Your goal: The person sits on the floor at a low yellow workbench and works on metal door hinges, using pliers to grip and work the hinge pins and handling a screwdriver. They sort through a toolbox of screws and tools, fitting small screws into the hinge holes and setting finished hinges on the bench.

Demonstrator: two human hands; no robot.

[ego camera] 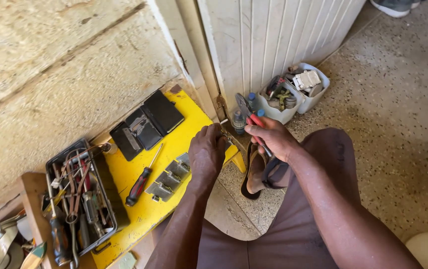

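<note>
While right hand [268,137] clamps red-handled steel pliers [251,122], left hand [206,152] pinches small metal part; slipping jaws could nick fingers.

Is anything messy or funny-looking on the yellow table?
Mostly the black tool tray: its tools lie in a tangled heap, handles crossing, and it hangs over the yellow table's left edge. The red-handled screwdriver lies loose and slanted. Nothing looks broken or spilled.
</note>
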